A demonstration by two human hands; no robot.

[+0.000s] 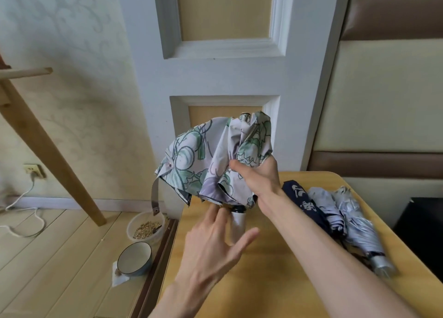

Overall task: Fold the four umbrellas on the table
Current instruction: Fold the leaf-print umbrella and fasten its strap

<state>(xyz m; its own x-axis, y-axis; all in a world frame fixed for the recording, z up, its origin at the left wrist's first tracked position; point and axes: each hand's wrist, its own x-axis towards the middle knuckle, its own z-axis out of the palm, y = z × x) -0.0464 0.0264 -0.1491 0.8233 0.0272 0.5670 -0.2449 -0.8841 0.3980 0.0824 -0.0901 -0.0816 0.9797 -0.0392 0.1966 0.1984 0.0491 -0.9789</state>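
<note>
Nearest is the left hand (215, 245), fingers straight and spread with the thumb splayed. Its fingertips reach up to the top of the silver handle (237, 224), touching but not wrapped round it as far as I can tell. Just above and to the right of those fingertips, the right hand (259, 176) is closed round the gathered cloth of the floral umbrella (215, 154), thumb pressed across the pleats. It holds the umbrella upright over the near-left part of the table (263, 281), handle downward. The canopy is collapsed but loose, billowing out to the left of the right hand. Its closing strap (155, 195) dangles free further left still, beyond the table edge. To the right of the right forearm three more umbrellas lie side by side on the table: a navy umbrella (304, 202), a pale blue umbrella (328, 210) and a silver umbrella (359, 229), all bundled. The risk, as I judge it, is in the grip. Only the right hand truly holds anything, and it holds cloth, not shaft, so the pleats could slip and spring open again. The unheld handle could also swing when the left hand goes for the strap, which hangs well out of its reach.
</note>
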